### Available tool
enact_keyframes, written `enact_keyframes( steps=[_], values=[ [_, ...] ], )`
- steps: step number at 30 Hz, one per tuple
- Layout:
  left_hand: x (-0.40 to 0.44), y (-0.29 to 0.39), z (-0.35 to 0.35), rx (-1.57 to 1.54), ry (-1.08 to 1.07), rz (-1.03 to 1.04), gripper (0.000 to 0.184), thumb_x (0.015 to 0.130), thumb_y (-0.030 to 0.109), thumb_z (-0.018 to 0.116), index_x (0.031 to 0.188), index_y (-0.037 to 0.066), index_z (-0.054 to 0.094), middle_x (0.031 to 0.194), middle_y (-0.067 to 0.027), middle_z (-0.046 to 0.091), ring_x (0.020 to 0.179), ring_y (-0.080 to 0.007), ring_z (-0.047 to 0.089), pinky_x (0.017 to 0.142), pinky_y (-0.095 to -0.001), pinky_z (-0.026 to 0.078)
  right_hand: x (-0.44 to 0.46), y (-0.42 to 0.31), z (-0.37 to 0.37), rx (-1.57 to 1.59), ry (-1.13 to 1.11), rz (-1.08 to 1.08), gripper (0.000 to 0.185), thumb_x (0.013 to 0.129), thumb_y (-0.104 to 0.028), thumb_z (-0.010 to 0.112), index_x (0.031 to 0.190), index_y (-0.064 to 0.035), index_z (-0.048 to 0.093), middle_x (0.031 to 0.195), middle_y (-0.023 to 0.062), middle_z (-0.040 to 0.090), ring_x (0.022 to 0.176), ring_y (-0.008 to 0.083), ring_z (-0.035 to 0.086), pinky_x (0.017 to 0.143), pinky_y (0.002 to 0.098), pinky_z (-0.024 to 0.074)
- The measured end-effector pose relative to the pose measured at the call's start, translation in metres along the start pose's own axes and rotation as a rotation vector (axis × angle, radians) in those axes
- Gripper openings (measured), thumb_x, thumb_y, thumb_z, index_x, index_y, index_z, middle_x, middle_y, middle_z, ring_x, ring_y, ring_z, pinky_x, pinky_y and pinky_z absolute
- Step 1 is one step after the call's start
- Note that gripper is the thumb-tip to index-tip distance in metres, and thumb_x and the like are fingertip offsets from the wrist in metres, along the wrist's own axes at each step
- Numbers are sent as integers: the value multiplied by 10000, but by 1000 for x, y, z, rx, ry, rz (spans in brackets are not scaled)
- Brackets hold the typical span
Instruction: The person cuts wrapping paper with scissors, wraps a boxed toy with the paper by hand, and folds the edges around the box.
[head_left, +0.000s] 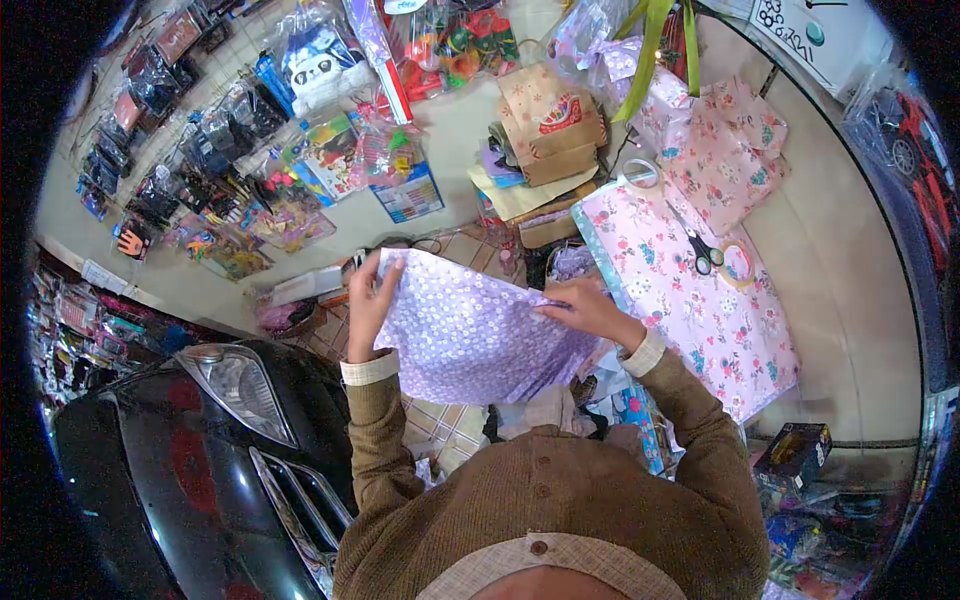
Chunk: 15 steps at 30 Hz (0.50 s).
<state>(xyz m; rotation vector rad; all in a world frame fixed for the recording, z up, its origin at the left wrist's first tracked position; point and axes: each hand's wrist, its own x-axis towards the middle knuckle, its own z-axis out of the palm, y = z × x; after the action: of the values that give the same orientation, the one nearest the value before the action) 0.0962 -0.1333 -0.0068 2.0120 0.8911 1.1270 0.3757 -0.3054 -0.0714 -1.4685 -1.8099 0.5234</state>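
A lilac sheet of wrapping paper (480, 330) with a white flower pattern is stretched out in front of my body. My left hand (370, 305) pinches its upper left corner between thumb and fingers. At its right edge, my right hand (595, 312) grips the paper, which gathers into creases below. To the right, pink floral wrapping paper (680, 330) lies on the glass counter. Black-handled scissors (706, 256) rest on it beside a roll of tape (738, 264). A second tape roll (640, 174) sits near its top edge.
Folded floral paper (730, 150) and printed paper bags (550, 125) lie at the back of the counter. A black toy car (150, 480) stands at lower left. Packaged goods (210, 150) hang on the wall. A small dark box (793, 456) is at lower right.
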Motion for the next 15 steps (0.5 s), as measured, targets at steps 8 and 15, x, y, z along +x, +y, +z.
enact_keyframes(
  steps=[8,15],
  values=[
    [-36,33,41,99,133,174,283,796,28,618,1067,-17,553,1034,-146,595,987,-256,557,862,-344,421,36,-10,19,106,290,98,228,836,-207,629,932,0,636,735,189,620,604,247,600,564,323,431],
    [-87,16,129,-644,-57,-382,650,946,216,500,1436,13,125,1481,-193,143,1375,-240,158,1099,-357,183,46,-29,61,340,308,87,221,837,-103,607,1000,19,522,819,116,579,812,129,583,690,288,453]
  ],
)
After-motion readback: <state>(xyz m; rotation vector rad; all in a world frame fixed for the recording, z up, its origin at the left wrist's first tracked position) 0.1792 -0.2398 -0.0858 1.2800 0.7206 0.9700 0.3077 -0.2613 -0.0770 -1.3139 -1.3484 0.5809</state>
